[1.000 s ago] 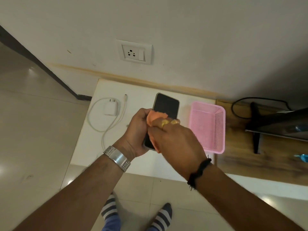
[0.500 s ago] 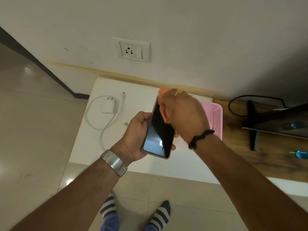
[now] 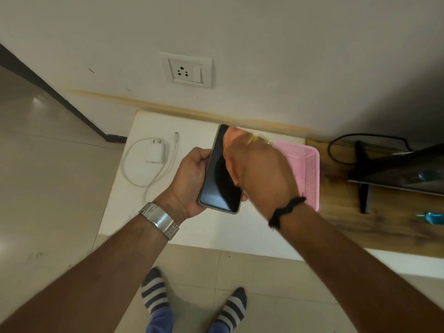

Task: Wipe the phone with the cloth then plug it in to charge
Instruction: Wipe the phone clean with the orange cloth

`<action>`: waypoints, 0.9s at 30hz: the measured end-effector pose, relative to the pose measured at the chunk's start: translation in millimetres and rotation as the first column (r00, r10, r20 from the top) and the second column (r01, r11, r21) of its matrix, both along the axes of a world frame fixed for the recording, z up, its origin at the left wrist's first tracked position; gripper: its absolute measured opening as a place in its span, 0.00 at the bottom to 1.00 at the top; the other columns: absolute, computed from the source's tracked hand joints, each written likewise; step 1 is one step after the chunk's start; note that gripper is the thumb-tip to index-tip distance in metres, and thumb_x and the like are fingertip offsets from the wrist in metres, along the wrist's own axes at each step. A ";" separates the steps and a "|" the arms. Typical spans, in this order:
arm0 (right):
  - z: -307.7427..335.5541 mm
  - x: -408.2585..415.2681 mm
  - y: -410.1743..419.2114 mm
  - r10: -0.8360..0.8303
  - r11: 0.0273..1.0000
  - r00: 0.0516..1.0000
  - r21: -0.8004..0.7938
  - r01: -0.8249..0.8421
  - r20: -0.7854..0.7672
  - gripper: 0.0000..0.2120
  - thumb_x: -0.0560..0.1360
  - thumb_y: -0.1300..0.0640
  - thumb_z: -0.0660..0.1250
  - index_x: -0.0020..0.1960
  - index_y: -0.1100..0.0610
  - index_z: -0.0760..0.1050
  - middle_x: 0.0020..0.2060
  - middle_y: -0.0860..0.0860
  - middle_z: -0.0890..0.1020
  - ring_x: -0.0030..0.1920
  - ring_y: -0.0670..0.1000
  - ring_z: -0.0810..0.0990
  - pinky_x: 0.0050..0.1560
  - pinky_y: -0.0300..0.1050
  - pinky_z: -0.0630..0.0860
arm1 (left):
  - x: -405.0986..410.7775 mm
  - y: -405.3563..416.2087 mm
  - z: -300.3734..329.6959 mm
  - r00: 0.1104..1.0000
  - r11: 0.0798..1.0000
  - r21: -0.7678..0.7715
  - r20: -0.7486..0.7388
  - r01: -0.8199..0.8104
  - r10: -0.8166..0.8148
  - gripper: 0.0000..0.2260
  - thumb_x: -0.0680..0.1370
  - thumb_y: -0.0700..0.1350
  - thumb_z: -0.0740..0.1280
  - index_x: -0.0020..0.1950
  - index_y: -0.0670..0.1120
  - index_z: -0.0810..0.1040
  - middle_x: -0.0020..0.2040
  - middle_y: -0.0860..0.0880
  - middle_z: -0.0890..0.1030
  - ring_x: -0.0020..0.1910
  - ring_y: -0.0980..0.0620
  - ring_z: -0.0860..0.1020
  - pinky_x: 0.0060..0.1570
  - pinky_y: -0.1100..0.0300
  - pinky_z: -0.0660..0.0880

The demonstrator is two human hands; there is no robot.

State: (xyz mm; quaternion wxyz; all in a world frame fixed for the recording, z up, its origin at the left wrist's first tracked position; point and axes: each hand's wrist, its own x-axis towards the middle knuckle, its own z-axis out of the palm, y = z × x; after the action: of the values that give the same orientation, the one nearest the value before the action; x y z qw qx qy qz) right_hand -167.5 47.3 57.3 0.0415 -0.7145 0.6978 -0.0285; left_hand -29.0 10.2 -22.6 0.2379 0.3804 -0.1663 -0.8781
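My left hand (image 3: 189, 179) grips a dark-screened phone (image 3: 219, 179) by its left edge, screen up, above the white table (image 3: 134, 212). My right hand (image 3: 262, 169) presses an orange cloth (image 3: 231, 140) against the upper right part of the screen; most of the cloth is hidden under the fingers. A white charger (image 3: 155, 152) with its coiled cable (image 3: 129, 174) lies on the table to the left. On the wall above sits a white socket with switch (image 3: 187, 70).
A pink plastic basket (image 3: 310, 169) stands on the table just right of my hands. Further right, a wooden shelf (image 3: 341, 217) carries a dark monitor (image 3: 403, 174) on a stand with a black cable. Tiled floor and my striped socks lie below.
My right hand slid the cloth from the lower middle of the screen up to its top, then slightly back down along the right side. The left hand holds the phone about where it was.
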 end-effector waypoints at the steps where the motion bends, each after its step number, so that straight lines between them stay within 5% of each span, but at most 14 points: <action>1: 1.3 13.1 16.9 0.056 0.998 0.998 0.037 -0.058 0.037 0.06 0.77 0.63 0.68 0.53 0.57 0.77 0.41 0.53 0.79 0.37 0.55 0.79 0.36 0.47 0.78 | 0.7 -2.8 0.4 1.000 1.000 0.011 0.022 -0.018 0.018 0.22 0.83 0.55 0.55 0.51 0.45 0.85 0.49 0.42 0.86 0.48 0.41 0.85 0.46 0.51 0.85; 4: 1.8 19.0 39.0 0.198 0.978 0.971 0.038 -0.205 0.130 0.08 0.70 0.64 0.74 0.48 0.57 0.80 0.39 0.53 0.81 0.34 0.55 0.80 0.30 0.45 0.76 | 0.6 -3.9 1.1 0.999 0.999 0.026 0.034 -0.034 0.033 0.22 0.82 0.57 0.57 0.52 0.45 0.86 0.49 0.43 0.87 0.46 0.43 0.87 0.44 0.52 0.85; 9: -2.1 -24.5 -11.7 -0.029 0.999 0.999 -0.034 0.028 -0.026 0.06 0.78 0.65 0.63 0.51 0.54 0.73 0.37 0.50 0.73 0.35 0.52 0.73 0.35 0.44 0.67 | -4.6 -3.5 3.4 0.999 1.000 -0.014 -0.050 -0.003 0.002 0.23 0.84 0.55 0.53 0.59 0.44 0.84 0.52 0.40 0.86 0.46 0.38 0.86 0.46 0.38 0.84; 11: -3.2 -11.9 4.8 -0.022 0.999 1.000 -0.031 0.023 0.018 0.07 0.74 0.67 0.66 0.48 0.56 0.74 0.35 0.51 0.71 0.32 0.54 0.73 0.31 0.44 0.64 | -6.2 -8.8 4.3 0.999 0.999 0.004 -0.030 -0.032 0.032 0.24 0.84 0.55 0.53 0.55 0.44 0.86 0.49 0.41 0.87 0.44 0.40 0.87 0.44 0.45 0.86; 13: -1.6 13.6 39.7 0.126 0.992 0.983 0.011 -0.129 0.130 0.09 0.69 0.67 0.72 0.47 0.57 0.78 0.35 0.52 0.75 0.30 0.54 0.74 0.29 0.42 0.61 | -6.3 -13.6 3.8 1.000 1.000 -0.009 -0.017 -0.024 0.024 0.27 0.84 0.54 0.52 0.62 0.42 0.87 0.55 0.38 0.88 0.50 0.40 0.88 0.49 0.48 0.86; 16: -1.7 8.0 49.7 0.259 0.957 0.947 0.080 -0.278 0.189 0.07 0.72 0.64 0.73 0.47 0.56 0.79 0.38 0.51 0.79 0.35 0.54 0.79 0.31 0.42 0.73 | -7.7 -11.4 3.6 0.999 0.999 -0.035 0.039 -0.002 0.003 0.28 0.84 0.55 0.51 0.69 0.41 0.83 0.61 0.36 0.86 0.55 0.38 0.86 0.56 0.47 0.84; 19: -2.9 -22.1 11.6 0.035 0.997 0.988 0.056 -0.044 0.153 0.06 0.77 0.66 0.63 0.50 0.56 0.73 0.36 0.49 0.69 0.37 0.52 0.75 0.40 0.49 0.79 | -9.6 -10.3 1.0 0.997 1.000 -0.024 0.070 -0.013 0.015 0.21 0.84 0.56 0.55 0.55 0.46 0.84 0.52 0.42 0.83 0.49 0.42 0.82 0.58 0.46 0.78; 21: -2.8 -18.3 12.0 0.023 1.000 0.993 0.008 -0.024 0.116 0.10 0.79 0.66 0.62 0.57 0.56 0.74 0.44 0.51 0.76 0.42 0.53 0.77 0.45 0.50 0.80 | -12.5 -12.9 4.5 0.997 1.000 -0.018 0.076 -0.025 0.027 0.20 0.83 0.56 0.55 0.54 0.46 0.83 0.51 0.42 0.82 0.49 0.42 0.81 0.54 0.48 0.80; 23: 0.4 5.5 35.3 0.161 0.986 0.977 0.024 -0.166 0.141 0.16 0.76 0.66 0.67 0.63 0.58 0.77 0.52 0.54 0.82 0.46 0.56 0.82 0.42 0.49 0.82 | -15.0 -16.4 7.6 0.999 1.000 -0.030 0.051 0.001 0.000 0.26 0.84 0.56 0.52 0.64 0.42 0.84 0.56 0.39 0.86 0.53 0.39 0.84 0.52 0.50 0.83; 25: 6.3 17.5 56.2 0.331 0.935 0.926 0.066 -0.348 0.183 0.15 0.73 0.64 0.71 0.60 0.58 0.82 0.52 0.54 0.85 0.46 0.58 0.85 0.41 0.48 0.82 | -16.5 -17.1 8.9 1.000 0.999 -0.037 0.013 0.025 -0.025 0.29 0.83 0.55 0.51 0.72 0.39 0.80 0.63 0.35 0.84 0.57 0.37 0.84 0.56 0.47 0.82; 27: 12.4 2.2 43.4 0.322 0.927 0.935 0.150 -0.343 0.146 0.12 0.76 0.62 0.67 0.58 0.55 0.81 0.53 0.53 0.84 0.49 0.58 0.83 0.42 0.49 0.81 | -18.3 -14.5 9.5 0.999 0.999 -0.020 0.021 0.035 -0.035 0.27 0.82 0.56 0.54 0.67 0.41 0.83 0.62 0.38 0.84 0.56 0.39 0.83 0.55 0.47 0.82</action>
State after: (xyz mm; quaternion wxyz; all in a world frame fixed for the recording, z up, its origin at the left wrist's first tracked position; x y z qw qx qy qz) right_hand -165.3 90.7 69.7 0.1490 -0.8133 0.5624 -0.0026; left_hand -47.3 -4.3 -13.1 0.2246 0.3840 -0.1840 -0.8765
